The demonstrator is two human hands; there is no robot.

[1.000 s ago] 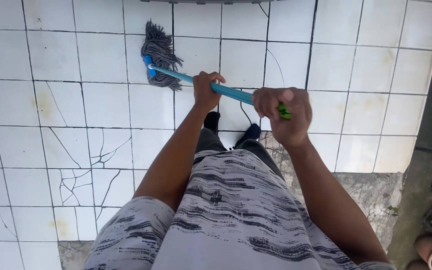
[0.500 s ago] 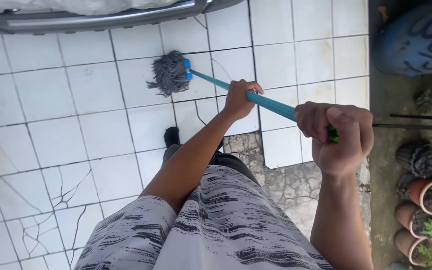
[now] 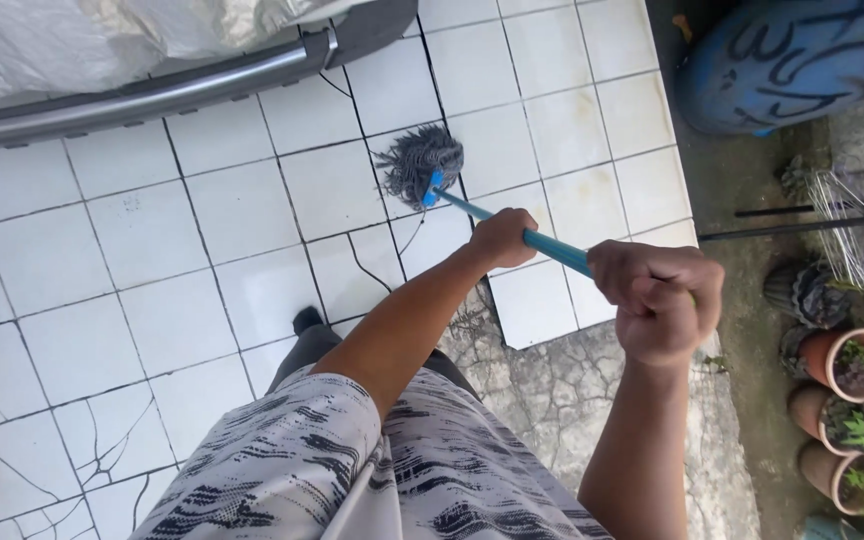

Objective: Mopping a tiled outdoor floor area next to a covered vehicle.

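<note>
While the mop (image 3: 420, 165) is held out over the white tiled floor (image 3: 182, 310), its blue handle (image 3: 522, 236) is gripped in both hands. The left hand (image 3: 503, 237) is clenched around the handle lower down, nearer the head, and the right hand (image 3: 660, 300) is closed in a fist around the upper end, closer to the body. The grey stringy mop head is pressed on a tile near a dark crack, just below the grey bumper (image 3: 182, 85) of a covered car seen at the top edge. A dark shoe (image 3: 306, 320) is planted on the tiles below the mop head. At the lower middle, the tiles give way to a patch of cracked concrete (image 3: 552, 390). To the right, a blue barrel (image 3: 792, 60) is set on the ground, and several clay plant pots (image 3: 842, 365) are lined up along the edge, with a bundle of wire (image 3: 852, 235) lying near them.
</note>
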